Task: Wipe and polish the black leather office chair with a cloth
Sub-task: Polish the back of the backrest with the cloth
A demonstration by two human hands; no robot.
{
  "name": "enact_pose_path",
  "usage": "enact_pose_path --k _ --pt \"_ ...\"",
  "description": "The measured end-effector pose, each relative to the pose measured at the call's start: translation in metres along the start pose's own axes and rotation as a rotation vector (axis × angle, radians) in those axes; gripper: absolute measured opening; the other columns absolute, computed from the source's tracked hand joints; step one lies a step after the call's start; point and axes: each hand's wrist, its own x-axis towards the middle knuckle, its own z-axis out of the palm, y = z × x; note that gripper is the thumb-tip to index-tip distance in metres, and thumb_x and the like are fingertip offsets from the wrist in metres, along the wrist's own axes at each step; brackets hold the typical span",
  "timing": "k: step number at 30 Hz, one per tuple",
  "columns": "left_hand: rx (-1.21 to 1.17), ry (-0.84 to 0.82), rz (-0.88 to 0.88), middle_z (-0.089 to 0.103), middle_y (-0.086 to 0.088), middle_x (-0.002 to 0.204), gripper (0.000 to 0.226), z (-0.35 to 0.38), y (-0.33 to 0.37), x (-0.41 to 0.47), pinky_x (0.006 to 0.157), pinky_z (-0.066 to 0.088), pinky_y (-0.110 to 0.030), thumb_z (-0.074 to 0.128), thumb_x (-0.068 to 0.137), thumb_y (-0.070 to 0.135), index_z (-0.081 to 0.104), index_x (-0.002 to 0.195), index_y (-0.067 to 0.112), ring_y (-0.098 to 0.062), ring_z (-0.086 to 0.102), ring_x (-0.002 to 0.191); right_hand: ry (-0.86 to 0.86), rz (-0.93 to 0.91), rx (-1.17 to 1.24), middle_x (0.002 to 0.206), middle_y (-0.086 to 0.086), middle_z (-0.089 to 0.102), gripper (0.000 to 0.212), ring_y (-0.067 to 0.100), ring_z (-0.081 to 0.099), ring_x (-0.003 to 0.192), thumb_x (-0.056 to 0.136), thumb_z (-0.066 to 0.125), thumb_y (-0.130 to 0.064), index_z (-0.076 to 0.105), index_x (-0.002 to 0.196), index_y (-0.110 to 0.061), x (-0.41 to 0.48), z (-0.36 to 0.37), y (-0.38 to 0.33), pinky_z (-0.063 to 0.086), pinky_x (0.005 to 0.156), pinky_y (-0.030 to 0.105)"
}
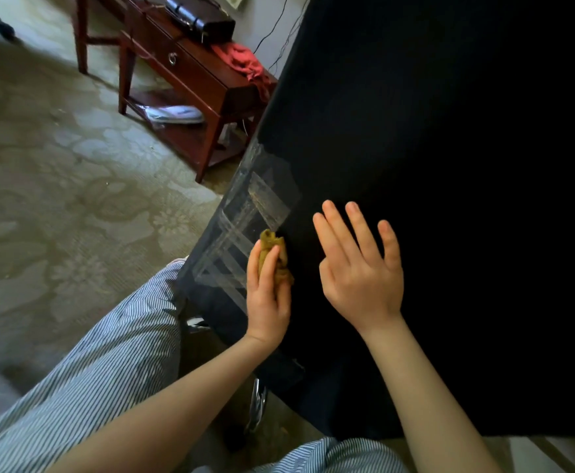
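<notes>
On the left lies a patterned carpet (57, 199), and behind it a dark wooden surface (207, 83) carries a red rag (245, 61). The left hand (267, 298) has its fingers curled around a crumpled mustard cloth (271, 252) and presses it on the edge of the black chair (449, 165), just beside some pale tape strips (245, 216). To the right, the right hand (361, 268) is spread with straight fingers, flat on the chair's dark back, holding nothing.
</notes>
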Motion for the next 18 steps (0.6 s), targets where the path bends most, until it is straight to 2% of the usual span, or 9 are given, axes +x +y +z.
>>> enact_pose_path --k 3,7,11,15,18 --pt "0.06 -0.001 -0.14 0.019 -0.001 0.149 0.053 -0.011 -0.018 0.001 0.113 0.011 -0.014 0.038 0.088 0.021 0.028 0.14 0.024 0.004 0.01 0.14 -0.046 -0.041 -0.066 0.138 0.003 0.051 0.045 0.022 0.035 0.131 0.092 0.033 -0.014 0.042 0.136 -0.013 0.0 0.005 -0.001 0.012 0.113 0.039" --pt "0.091 0.008 -0.16 0.02 -0.007 0.148 0.054 -0.01 -0.003 0.02 0.113 0.009 -0.012 0.035 0.089 0.025 0.03 0.142 0.015 0.0 0.011 0.138 -0.087 -0.05 -0.079 0.14 0.005 0.049 0.045 0.023 0.033 0.132 0.094 0.029 -0.015 0.04 0.137 -0.012 0.002 0.009 -0.004 0.011 0.113 0.041" --pt "0.014 0.078 -0.018 0.019 -0.004 0.146 0.049 -0.003 0.039 0.067 0.114 0.015 -0.019 0.038 0.091 0.017 0.031 0.139 0.014 -0.008 0.017 0.138 -0.095 -0.06 -0.103 0.14 0.006 0.049 0.043 0.025 0.033 0.132 0.097 0.027 -0.017 0.041 0.137 -0.01 0.001 0.01 -0.003 0.011 0.113 0.041" --pt "-0.028 0.138 0.085 0.028 -0.016 0.146 0.047 0.006 0.083 0.106 0.115 0.023 -0.028 0.041 0.092 0.015 0.039 0.138 0.004 -0.015 0.023 0.137 -0.045 -0.03 -0.075 0.141 0.009 0.045 0.044 0.023 0.035 0.132 0.099 0.031 -0.021 0.037 0.139 -0.005 0.002 0.011 -0.005 0.015 0.113 0.039" --pt "-0.046 0.128 0.199 0.029 -0.021 0.145 0.046 0.008 0.104 0.122 0.114 0.02 -0.022 0.044 0.091 0.011 0.042 0.136 0.001 -0.011 0.02 0.136 -0.008 0.052 -0.057 0.143 0.013 0.035 0.052 0.023 0.034 0.133 0.098 0.036 -0.025 0.027 0.142 0.002 0.002 0.01 -0.005 0.02 0.112 0.036"
